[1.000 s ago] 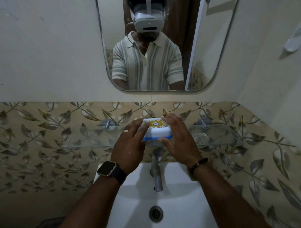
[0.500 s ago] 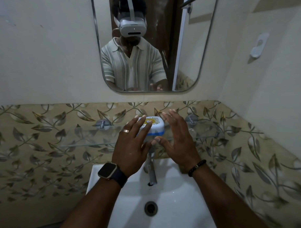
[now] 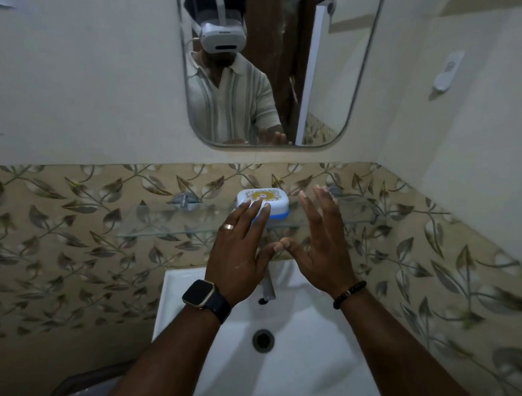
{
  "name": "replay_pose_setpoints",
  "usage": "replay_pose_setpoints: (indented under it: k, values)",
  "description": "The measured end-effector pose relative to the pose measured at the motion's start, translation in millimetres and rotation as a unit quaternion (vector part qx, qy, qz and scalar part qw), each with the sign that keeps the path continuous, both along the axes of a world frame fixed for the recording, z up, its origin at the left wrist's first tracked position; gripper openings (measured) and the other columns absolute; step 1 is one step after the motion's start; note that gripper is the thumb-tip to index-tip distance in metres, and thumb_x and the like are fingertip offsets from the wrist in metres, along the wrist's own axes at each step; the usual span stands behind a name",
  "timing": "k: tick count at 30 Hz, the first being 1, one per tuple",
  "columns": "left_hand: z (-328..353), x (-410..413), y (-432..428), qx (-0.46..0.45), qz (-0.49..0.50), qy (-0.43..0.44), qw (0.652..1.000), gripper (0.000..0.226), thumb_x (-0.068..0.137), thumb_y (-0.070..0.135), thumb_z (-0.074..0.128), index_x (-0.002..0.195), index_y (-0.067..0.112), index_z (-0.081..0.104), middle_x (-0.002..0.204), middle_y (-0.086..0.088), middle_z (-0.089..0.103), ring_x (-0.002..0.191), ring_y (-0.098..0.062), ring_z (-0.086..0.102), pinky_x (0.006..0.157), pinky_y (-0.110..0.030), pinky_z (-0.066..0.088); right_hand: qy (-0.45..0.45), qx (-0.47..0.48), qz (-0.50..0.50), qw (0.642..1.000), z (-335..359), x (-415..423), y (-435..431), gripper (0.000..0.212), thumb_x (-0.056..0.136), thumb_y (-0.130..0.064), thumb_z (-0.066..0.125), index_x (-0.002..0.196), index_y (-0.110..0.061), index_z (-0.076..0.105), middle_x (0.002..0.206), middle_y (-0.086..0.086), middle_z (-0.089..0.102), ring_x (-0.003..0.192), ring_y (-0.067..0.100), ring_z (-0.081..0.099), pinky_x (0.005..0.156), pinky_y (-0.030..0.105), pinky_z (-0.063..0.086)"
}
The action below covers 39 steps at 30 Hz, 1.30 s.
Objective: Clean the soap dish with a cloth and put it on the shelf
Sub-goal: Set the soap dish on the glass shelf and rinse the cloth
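Note:
The soap dish, white lid with a yellow round pattern and a blue base, rests on the glass shelf fixed to the leaf-patterned tiles. My left hand, with a ring and a watch, is spread open just in front of the dish; its fingertips overlap the dish's front left in the view, and I cannot tell if they touch. My right hand, with a bead bracelet, is open to the right of the dish and apart from it. No cloth is in view.
Below the shelf are a white sink with a drain and a metal tap. A mirror hangs above. A white wall fitting is at the right. A dark bin rim shows at the lower left.
Both hands have let go of the soap dish, which now stands on the shelf, and drawn back with fingers spread. The head view has shifted to the left and down.

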<state>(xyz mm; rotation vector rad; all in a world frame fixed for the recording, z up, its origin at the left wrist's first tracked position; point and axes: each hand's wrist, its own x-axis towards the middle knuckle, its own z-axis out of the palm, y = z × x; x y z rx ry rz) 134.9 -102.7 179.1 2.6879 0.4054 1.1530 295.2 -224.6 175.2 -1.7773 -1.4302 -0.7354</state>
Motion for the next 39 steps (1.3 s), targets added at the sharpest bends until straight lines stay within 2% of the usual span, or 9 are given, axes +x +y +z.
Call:
replay_pose_setpoints:
  k: [5, 10, 18, 25, 28, 32, 34, 36, 39]
  values:
    - [-37, 32, -32, 0.004, -0.055, -0.005, 0.998, 0.055, 0.1, 0.039, 0.054, 0.146, 0.011, 0.048, 0.143, -0.009, 0.057, 0.128, -0.029, 0.051, 0.101, -0.045, 0.047, 0.006, 0.0, -0.07, 0.998, -39, 17, -43, 0.085, 0.094, -0.055, 0.059, 0.16, -0.022, 0.016, 0.166, 0.017, 0.013, 0.155, 0.037, 0.011, 0.117, 0.065, 0.022]
    - [-72, 69, -59, -0.001, -0.112, 0.072, 0.991, 0.054, 0.103, 0.044, 0.048, 0.148, 0.014, 0.046, 0.147, -0.005, 0.054, 0.131, -0.028, 0.051, 0.101, -0.048, 0.048, 0.029, -0.064, -0.104, 0.992, -81, 43, -89, 0.08, 0.097, -0.055, 0.054, 0.16, -0.021, 0.018, 0.167, 0.016, 0.011, 0.154, 0.038, 0.012, 0.115, 0.063, 0.028]
    - [-106, 126, -56, -0.027, -0.101, 0.166, 0.981, 0.061, 0.102, 0.054, 0.039, 0.152, 0.018, 0.039, 0.158, -0.006, 0.04, 0.144, -0.028, 0.036, 0.112, -0.046, 0.039, 0.057, -0.133, -0.13, 0.981, -118, 94, -93, 0.076, 0.099, -0.059, 0.046, 0.16, -0.02, 0.02, 0.168, 0.015, 0.01, 0.155, 0.032, 0.012, 0.119, 0.058, 0.025]
    - [-134, 170, -39, 0.04, -0.091, 0.234, 0.967, 0.068, 0.099, 0.047, 0.051, 0.153, 0.009, 0.038, 0.161, -0.015, 0.035, 0.148, -0.036, 0.031, 0.122, -0.047, 0.026, 0.092, -0.225, -0.151, 0.958, -154, 135, -68, 0.08, 0.098, -0.062, 0.041, 0.161, -0.026, 0.006, 0.169, 0.015, 0.003, 0.156, 0.031, 0.006, 0.123, 0.053, 0.018]
    - [-155, 189, -32, 0.031, -0.095, 0.289, 0.952, 0.089, 0.083, 0.049, 0.068, 0.153, 0.005, 0.034, 0.163, -0.016, 0.029, 0.151, -0.037, 0.026, 0.123, -0.046, 0.018, 0.119, -0.289, -0.163, 0.936, -171, 149, -54, 0.093, 0.092, -0.055, 0.057, 0.161, -0.025, 0.004, 0.169, 0.016, 0.001, 0.156, 0.034, 0.001, 0.125, 0.05, 0.01]
    - [-178, 213, -30, 0.045, -0.097, 0.356, 0.928, 0.082, 0.088, 0.042, 0.064, 0.155, 0.006, 0.031, 0.163, -0.016, 0.028, 0.151, -0.037, 0.026, 0.123, -0.045, 0.006, 0.062, -0.382, -0.149, 0.91, -203, 156, -38, 0.085, 0.089, -0.049, 0.064, 0.154, -0.007, 0.029, 0.164, 0.014, 0.019, 0.153, 0.03, -0.016, 0.122, 0.045, -0.002]
    - [-190, 217, -33, 0.038, -0.095, 0.392, 0.914, 0.065, 0.099, 0.036, 0.05, 0.155, 0.009, 0.032, 0.162, -0.013, 0.034, 0.152, -0.032, 0.025, 0.126, -0.045, -0.002, 0.077, -0.43, -0.157, 0.886, -213, 149, -38, 0.081, 0.065, -0.05, 0.088, 0.132, -0.011, 0.064, 0.144, 0.007, 0.056, 0.151, 0.028, 0.023, 0.117, 0.033, 0.002]
    - [-188, 220, -35, 0.029, -0.091, 0.373, 0.923, 0.051, 0.089, 0.023, 0.065, 0.138, 0.011, 0.059, 0.142, -0.009, 0.061, 0.138, -0.027, 0.051, 0.125, -0.047, 0.017, 0.119, -0.438, -0.164, 0.876, -215, 148, -39, 0.077, 0.052, -0.043, 0.096, 0.12, -0.015, 0.074, 0.133, 0.002, 0.067, 0.128, 0.022, 0.06, 0.116, 0.03, 0.005]
    - [-182, 226, -35, 0.026, -0.11, 0.336, 0.935, 0.04, 0.053, 0.011, 0.088, 0.091, 0.021, 0.081, 0.093, 0.002, 0.081, 0.089, -0.021, 0.076, 0.093, -0.035, 0.056, 0.078, -0.37, -0.149, 0.914, -226, 158, -43, 0.057, 0.091, -0.016, 0.065, 0.146, -0.012, 0.05, 0.158, 0.002, 0.038, 0.145, 0.026, 0.04, 0.125, 0.041, 0.005]
